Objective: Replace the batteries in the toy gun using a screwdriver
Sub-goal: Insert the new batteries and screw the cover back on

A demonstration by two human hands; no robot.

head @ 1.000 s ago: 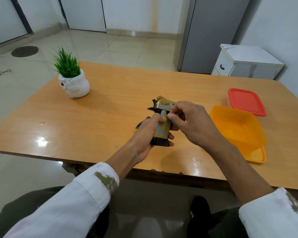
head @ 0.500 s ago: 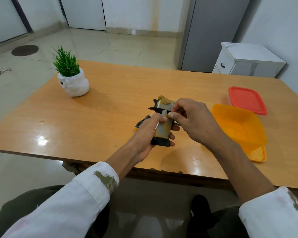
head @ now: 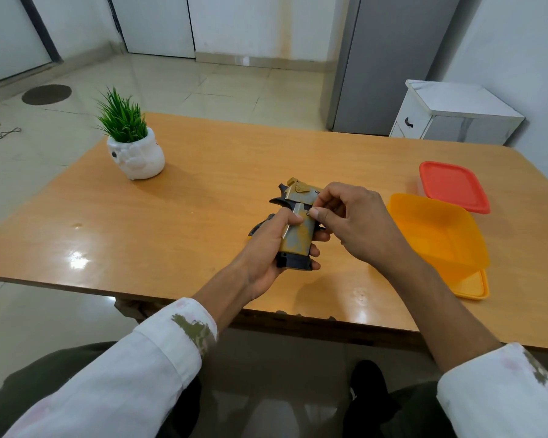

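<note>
Toy gun (head: 299,238) looks light, slick hard plastic; left hand (head: 264,251) wraps its grip, right hand (head: 358,221) pinches its side cover.

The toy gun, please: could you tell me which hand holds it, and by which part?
The left hand grips the toy gun round its handle; the right hand pinches at the handle's upper side.

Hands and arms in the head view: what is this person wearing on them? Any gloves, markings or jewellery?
No gloves: the left hand and right hand are bare, with no ring or watch visible. The left sleeve and right sleeve are loose white fabric ending partway up the forearm, each with an olive-green blotch near the cuff and faint pink patches.
</note>
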